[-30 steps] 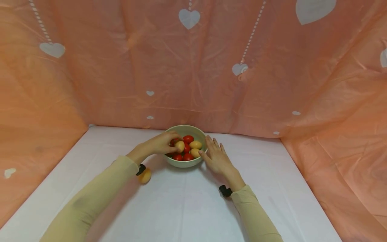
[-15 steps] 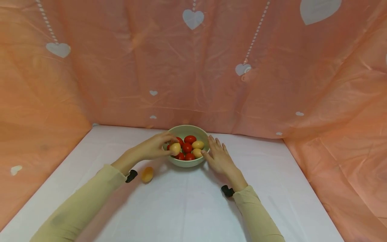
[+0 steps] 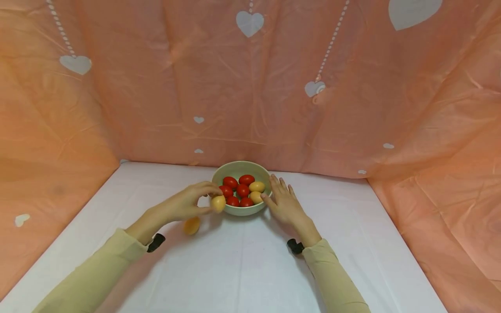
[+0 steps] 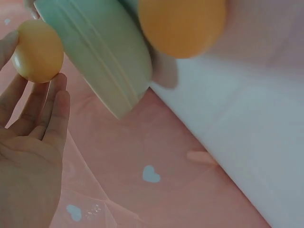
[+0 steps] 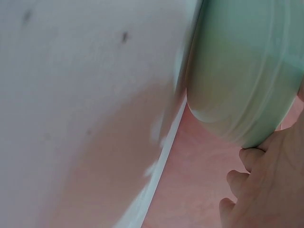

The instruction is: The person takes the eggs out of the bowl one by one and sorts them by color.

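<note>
Centrally in the head view, a pale green bowl stands on a white-covered table, near the foot of a pink cloth printed with white hearts. The left hand, left of centre, pinches a yellow egg between thumb and fingertips at the bowl's left rim; whether egg and rim touch cannot be told. A second yellow egg lies on the table just below that hand; in the left wrist view it is cut off by the upper edge. Inside the bowl are six red eggs and, toward its right side, two more yellow eggs. The right hand, right of centre, rests against the bowl's right side, its fingers extended and the thumb apart from them. Pale sleeves enter from the lower corners.
</note>
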`<state>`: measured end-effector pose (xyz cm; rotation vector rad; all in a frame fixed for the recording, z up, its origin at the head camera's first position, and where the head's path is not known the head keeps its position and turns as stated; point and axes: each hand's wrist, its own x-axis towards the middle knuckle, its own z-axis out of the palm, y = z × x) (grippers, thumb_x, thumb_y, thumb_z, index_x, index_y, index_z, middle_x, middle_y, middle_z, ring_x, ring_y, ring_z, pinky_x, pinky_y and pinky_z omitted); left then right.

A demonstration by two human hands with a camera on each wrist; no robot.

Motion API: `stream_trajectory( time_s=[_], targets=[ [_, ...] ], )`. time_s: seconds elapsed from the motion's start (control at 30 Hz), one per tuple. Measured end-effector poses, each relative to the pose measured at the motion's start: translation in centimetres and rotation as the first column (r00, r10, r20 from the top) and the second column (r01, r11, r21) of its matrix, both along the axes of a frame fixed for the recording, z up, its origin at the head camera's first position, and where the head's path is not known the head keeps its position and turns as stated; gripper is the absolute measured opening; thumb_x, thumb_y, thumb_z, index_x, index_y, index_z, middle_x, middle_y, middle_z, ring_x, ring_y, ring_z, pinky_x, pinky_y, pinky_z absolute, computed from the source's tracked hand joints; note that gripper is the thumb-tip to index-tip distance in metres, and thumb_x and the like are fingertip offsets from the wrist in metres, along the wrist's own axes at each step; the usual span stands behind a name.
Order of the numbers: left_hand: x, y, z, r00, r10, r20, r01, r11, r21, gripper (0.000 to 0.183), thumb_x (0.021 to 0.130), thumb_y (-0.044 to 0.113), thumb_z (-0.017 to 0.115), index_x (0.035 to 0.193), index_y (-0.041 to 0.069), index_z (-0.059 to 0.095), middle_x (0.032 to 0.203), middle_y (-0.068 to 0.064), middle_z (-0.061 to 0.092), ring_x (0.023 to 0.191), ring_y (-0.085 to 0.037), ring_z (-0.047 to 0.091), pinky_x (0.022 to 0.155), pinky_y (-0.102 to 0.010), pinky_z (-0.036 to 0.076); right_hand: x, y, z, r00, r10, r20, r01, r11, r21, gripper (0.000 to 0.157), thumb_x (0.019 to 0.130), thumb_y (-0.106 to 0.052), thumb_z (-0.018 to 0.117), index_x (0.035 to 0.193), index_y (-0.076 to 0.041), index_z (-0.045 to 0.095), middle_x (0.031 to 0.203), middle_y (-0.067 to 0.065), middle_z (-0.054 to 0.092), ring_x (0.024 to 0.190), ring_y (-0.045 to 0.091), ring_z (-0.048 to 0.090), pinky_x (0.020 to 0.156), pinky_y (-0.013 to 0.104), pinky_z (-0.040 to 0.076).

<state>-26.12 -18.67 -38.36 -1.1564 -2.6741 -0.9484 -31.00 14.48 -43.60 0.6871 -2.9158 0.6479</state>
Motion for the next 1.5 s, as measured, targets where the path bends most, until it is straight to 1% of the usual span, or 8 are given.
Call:
stream_trajectory(
  time_s=[0.2, 0.47, 0.53, 0.77, 0.93, 1.27, 1.37, 1.5],
  targets=[
    [1.0, -0.6, -0.6, 1.0, -0.006, -0.008, 0.006, 1.0, -0.005, 0.041, 0.087, 0.001, 0.08, 0.127, 0.004, 0.07, 0.127, -0.004, 0.065, 0.113, -0.022, 0.063, 0.1, -0.044, 0.052, 0.0, 0.1, 0.1, 1.0, 0.006, -0.007, -0.006, 1.0, 0.006, 0.077, 0.11, -0.051, 0.036, 0.165, -0.001, 0.017, 0.172, 0.014, 0.018, 0.158, 0.039, 0.014, 0.126, 0.061, 0.011],
    [2.1, -1.4, -1.9, 0.996, 0.004, 0.09, 0.001, 0.999, -0.052, 0.043, 0.089, 0.002, 0.077, 0.131, 0.007, 0.069, 0.131, -0.001, 0.064, 0.119, -0.021, 0.059, 0.098, -0.043, 0.053, 0.0, 0.1, 0.0, 1.0, 0.005, -0.005, -0.005, 1.0, 0.01, 0.077, 0.11, -0.052, 0.036, 0.165, 0.0, 0.017, 0.172, 0.014, 0.018, 0.158, 0.039, 0.014, 0.126, 0.06, 0.01],
    [2.3, -1.4, -2.2, 0.996, 0.005, 0.086, 0.002, 0.997, -0.076, 0.042, 0.089, 0.003, 0.077, 0.13, 0.008, 0.069, 0.129, 0.0, 0.064, 0.117, -0.02, 0.059, 0.098, -0.041, 0.053, -0.1, 0.2, 0.0, 1.0, 0.005, -0.006, -0.005, 1.0, 0.008, 0.077, 0.11, -0.052, 0.036, 0.165, 0.0, 0.018, 0.172, 0.014, 0.018, 0.158, 0.039, 0.014, 0.126, 0.06, 0.01],
    [2.2, -1.2, -3.1, 0.999, 0.015, 0.032, -0.009, 0.985, -0.171, 0.034, 0.09, 0.014, 0.081, 0.123, 0.012, 0.072, 0.124, 0.002, 0.066, 0.111, -0.017, 0.06, 0.094, -0.036, 0.054, -0.1, 0.2, -0.1, 1.0, 0.002, -0.009, -0.002, 1.0, -0.003, 0.075, 0.11, -0.049, 0.039, 0.164, 0.0, 0.019, 0.172, 0.014, 0.018, 0.158, 0.04, 0.015, 0.126, 0.06, 0.011],
    [2.2, -1.0, -3.5, 1.0, 0.002, 0.007, 0.0, 0.977, -0.211, 0.031, 0.089, 0.017, 0.082, 0.118, 0.011, 0.073, 0.122, 0.0, 0.067, 0.107, -0.018, 0.061, 0.093, -0.038, 0.053, -0.1, 0.1, -0.1, 1.0, 0.002, -0.008, -0.002, 1.0, 0.005, 0.076, 0.11, -0.05, 0.038, 0.164, 0.0, 0.018, 0.172, 0.013, 0.018, 0.158, 0.039, 0.015, 0.126, 0.06, 0.011],
    [2.2, -1.0, -3.8, 0.999, 0.012, 0.051, 0.001, 0.972, -0.236, 0.031, 0.088, 0.017, 0.084, 0.117, 0.012, 0.073, 0.121, 0.001, 0.068, 0.108, -0.019, 0.062, 0.097, -0.044, 0.053, 0.1, 0.0, 0.2, 1.0, -0.002, 0.009, 0.002, 1.0, 0.004, 0.076, 0.11, -0.052, 0.036, 0.166, -0.004, 0.018, 0.173, 0.011, 0.015, 0.159, 0.038, 0.012, 0.126, 0.059, 0.009],
    [2.2, -1.1, -3.8, 0.998, 0.017, 0.067, -0.001, 0.972, -0.234, 0.031, 0.088, 0.017, 0.084, 0.117, 0.012, 0.073, 0.121, 0.002, 0.068, 0.108, -0.018, 0.062, 0.098, -0.043, 0.053, 0.1, 0.0, 0.2, 1.0, -0.006, 0.007, 0.006, 1.0, 0.005, 0.076, 0.11, -0.053, 0.036, 0.166, -0.004, 0.018, 0.173, 0.011, 0.015, 0.159, 0.038, 0.013, 0.126, 0.059, 0.01],
    [2.2, -1.2, -3.8, 0.998, 0.011, 0.063, 0.003, 0.974, -0.225, 0.031, 0.088, 0.016, 0.084, 0.117, 0.012, 0.074, 0.12, 0.002, 0.068, 0.107, -0.018, 0.063, 0.097, -0.042, 0.053, 0.1, 0.1, 0.1, 1.0, -0.011, 0.007, 0.011, 1.0, 0.003, 0.076, 0.11, -0.053, 0.036, 0.166, -0.004, 0.018, 0.173, 0.011, 0.016, 0.159, 0.037, 0.013, 0.126, 0.06, 0.01]
  ],
)
